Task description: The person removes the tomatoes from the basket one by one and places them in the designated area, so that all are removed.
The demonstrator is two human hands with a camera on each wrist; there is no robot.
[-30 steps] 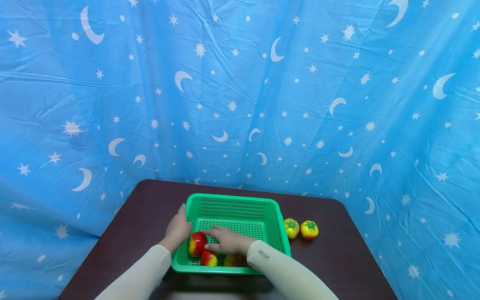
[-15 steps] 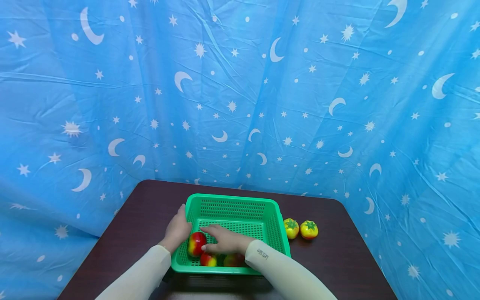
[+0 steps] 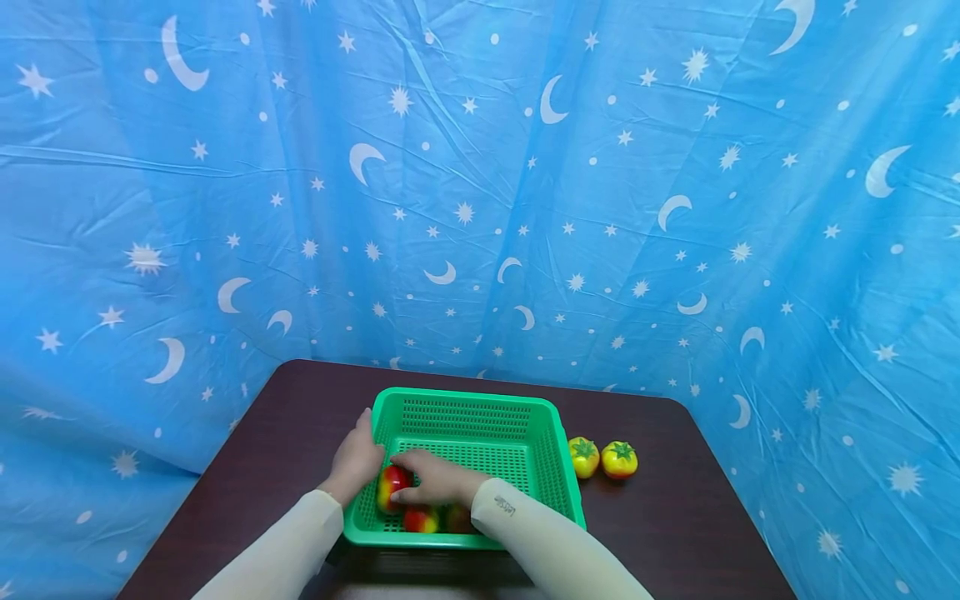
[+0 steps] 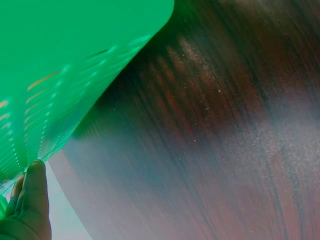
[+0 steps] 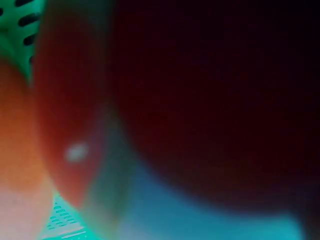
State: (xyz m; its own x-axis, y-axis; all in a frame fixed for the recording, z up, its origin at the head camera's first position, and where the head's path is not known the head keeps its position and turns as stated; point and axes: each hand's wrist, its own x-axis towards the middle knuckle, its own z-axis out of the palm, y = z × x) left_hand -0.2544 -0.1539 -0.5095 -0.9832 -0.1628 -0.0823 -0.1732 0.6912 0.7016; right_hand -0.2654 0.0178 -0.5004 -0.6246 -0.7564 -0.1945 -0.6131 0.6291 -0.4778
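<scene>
A green plastic basket with perforated walls sits on the dark table. At its left side is my left hand, fingers straight along the outer wall; in the left wrist view those fingers reach up beside the green wall. Inside the basket, my right hand has its thumb and fingers around a red-and-yellow apple in the front left area. Right beside that lies a second red-and-yellow fruit. A darker fruit is partly hidden under my right wrist. Fruit close to the lens blurs the right wrist view.
Two yellow-orange persimmons with green leafy tops stand on the table, just right of the basket. A blue curtain with white moons and stars hangs behind and at both sides of the table.
My right hand has moved a little to the left inside the basket, and its thumb and fingers have come around the apple. My left hand stays at the basket's left side.
</scene>
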